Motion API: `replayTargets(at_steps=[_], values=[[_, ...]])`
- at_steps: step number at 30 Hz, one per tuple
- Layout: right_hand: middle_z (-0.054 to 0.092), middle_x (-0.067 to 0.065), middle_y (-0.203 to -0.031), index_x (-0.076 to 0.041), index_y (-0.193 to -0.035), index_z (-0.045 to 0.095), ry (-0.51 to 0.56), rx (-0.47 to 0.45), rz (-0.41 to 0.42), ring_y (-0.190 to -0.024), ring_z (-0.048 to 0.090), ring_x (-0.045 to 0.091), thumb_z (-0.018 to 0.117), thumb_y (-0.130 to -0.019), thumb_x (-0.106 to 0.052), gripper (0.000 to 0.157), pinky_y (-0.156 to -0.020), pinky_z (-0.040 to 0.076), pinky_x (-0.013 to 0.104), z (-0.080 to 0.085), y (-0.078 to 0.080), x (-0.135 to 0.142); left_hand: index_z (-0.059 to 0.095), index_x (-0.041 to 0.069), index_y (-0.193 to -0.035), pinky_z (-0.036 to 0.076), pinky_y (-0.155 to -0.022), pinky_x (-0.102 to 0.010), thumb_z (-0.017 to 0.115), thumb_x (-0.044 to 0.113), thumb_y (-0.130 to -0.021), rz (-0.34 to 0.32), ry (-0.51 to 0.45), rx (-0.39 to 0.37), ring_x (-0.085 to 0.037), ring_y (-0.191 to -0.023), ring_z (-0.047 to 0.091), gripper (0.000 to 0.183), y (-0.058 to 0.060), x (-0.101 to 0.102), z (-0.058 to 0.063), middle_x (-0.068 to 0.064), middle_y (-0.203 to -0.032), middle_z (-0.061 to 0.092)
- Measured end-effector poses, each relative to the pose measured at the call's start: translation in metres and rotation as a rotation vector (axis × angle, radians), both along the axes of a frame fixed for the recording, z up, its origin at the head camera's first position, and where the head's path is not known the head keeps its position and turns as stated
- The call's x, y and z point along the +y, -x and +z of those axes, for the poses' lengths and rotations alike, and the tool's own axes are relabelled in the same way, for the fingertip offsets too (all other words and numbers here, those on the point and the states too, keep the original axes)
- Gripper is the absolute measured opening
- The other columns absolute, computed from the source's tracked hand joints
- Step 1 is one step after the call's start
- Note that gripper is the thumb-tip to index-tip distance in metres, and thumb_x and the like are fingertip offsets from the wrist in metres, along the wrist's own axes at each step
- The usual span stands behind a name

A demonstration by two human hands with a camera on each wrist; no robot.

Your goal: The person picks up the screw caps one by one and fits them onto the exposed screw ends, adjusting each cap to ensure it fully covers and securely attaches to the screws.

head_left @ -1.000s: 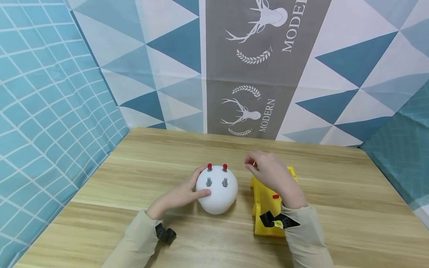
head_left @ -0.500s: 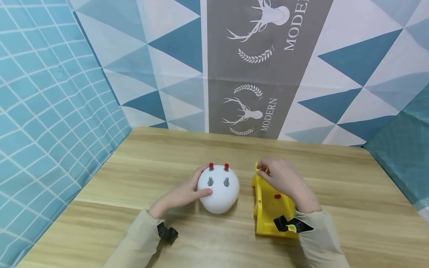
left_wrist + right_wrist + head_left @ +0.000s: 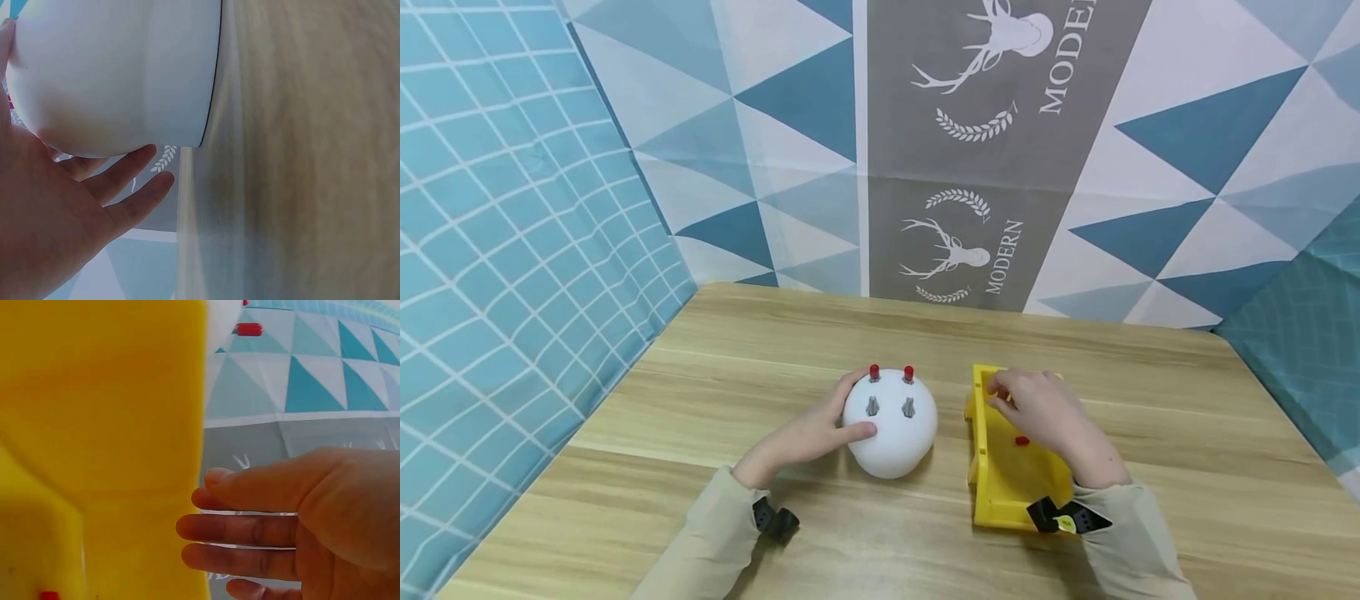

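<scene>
A white dome (image 3: 891, 446) stands on the wooden table, flat side down. On top are two bare metal toggle levers (image 3: 872, 406) and two levers with red caps (image 3: 908, 372). My left hand (image 3: 820, 427) holds the dome from the left, thumb on top and fingers round its far side; the left wrist view shows fingertips along its white wall (image 3: 112, 75). My right hand (image 3: 1041, 408) hovers over the far part of a yellow bin (image 3: 981, 467), fingers loosely bent, nothing visible between them. One loose red cap (image 3: 1022, 441) lies on the bin's floor.
The wooden table (image 3: 760, 333) reaches back to a patterned cloth backdrop (image 3: 797, 208). Blue checked cloth (image 3: 512, 250) hangs along the left side. A dark wrist strap (image 3: 1067, 517) sits on the right sleeve, close over the bin's near end.
My right hand has moved right and lower, from beside the bin's far left corner to over its inside, uncovering more of the bin. My left hand stays on the dome.
</scene>
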State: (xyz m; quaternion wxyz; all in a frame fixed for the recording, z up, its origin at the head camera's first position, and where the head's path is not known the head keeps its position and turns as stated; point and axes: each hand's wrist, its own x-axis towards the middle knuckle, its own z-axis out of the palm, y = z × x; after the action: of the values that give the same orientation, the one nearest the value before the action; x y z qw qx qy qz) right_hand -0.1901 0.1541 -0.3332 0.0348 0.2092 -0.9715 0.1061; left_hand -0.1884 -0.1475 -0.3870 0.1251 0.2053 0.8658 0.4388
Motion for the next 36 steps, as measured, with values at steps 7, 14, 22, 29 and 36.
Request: replayTargets(at_steps=[7, 14, 22, 29, 36], values=[[0.065, 0.001, -0.084, -0.008, -0.095, 0.065, -0.027, 0.016, -0.013, -0.057, 0.046, 0.009, 0.061, -0.086, -0.012, 0.011, -0.064, 0.045, 0.031, -0.009, 0.0, 0.003, 0.012, 0.022, -0.145, 0.032, -0.101, -0.05, 0.063, 0.042, -0.082, -0.004, -0.004, -0.002, -0.028, -0.13, 0.032, 0.083, -0.002, 0.0, 0.001, -0.009, -0.146, 0.024], [0.064, 0.002, -0.083, -0.007, -0.094, 0.063, -0.025, 0.001, -0.011, -0.059, 0.05, 0.009, 0.061, -0.084, -0.008, 0.01, -0.062, 0.045, 0.03, -0.016, 0.0, 0.006, 0.012, 0.02, -0.145, 0.03, -0.102, -0.051, 0.063, 0.042, -0.083, -0.013, -0.004, 0.005, -0.03, -0.13, 0.031, 0.083, -0.003, 0.0, -0.001, -0.01, -0.147, 0.023], [0.058, -0.002, -0.074, -0.006, -0.095, 0.063, -0.045, -0.062, -0.028, -0.054, 0.048, 0.007, 0.064, -0.083, -0.012, 0.014, -0.059, 0.042, 0.029, -0.022, 0.002, 0.009, 0.011, 0.022, -0.145, 0.029, -0.102, -0.052, 0.062, 0.043, -0.083, -0.003, 0.008, 0.003, -0.031, -0.132, 0.028, 0.084, -0.002, 0.0, 0.0, -0.01, -0.148, 0.02], [0.065, 0.004, -0.086, -0.007, -0.091, 0.063, -0.157, -0.056, 0.001, -0.075, 0.057, 0.017, 0.068, -0.078, -0.009, 0.014, -0.082, 0.038, 0.05, -0.022, -0.003, 0.011, 0.011, 0.023, -0.145, 0.029, -0.103, -0.051, 0.062, 0.044, -0.083, -0.009, 0.0, 0.006, -0.029, -0.133, 0.028, 0.084, -0.001, 0.0, 0.001, -0.009, -0.149, 0.02], [0.064, 0.004, -0.082, -0.008, -0.088, 0.063, -0.254, -0.044, 0.037, -0.073, 0.056, 0.017, 0.069, -0.078, -0.011, 0.013, -0.077, 0.04, 0.046, -0.022, -0.007, 0.014, 0.012, 0.021, -0.145, 0.03, -0.102, -0.052, 0.063, 0.043, -0.083, -0.005, 0.006, 0.009, -0.03, -0.131, 0.029, 0.083, -0.001, 0.0, 0.003, -0.01, -0.148, 0.021]])
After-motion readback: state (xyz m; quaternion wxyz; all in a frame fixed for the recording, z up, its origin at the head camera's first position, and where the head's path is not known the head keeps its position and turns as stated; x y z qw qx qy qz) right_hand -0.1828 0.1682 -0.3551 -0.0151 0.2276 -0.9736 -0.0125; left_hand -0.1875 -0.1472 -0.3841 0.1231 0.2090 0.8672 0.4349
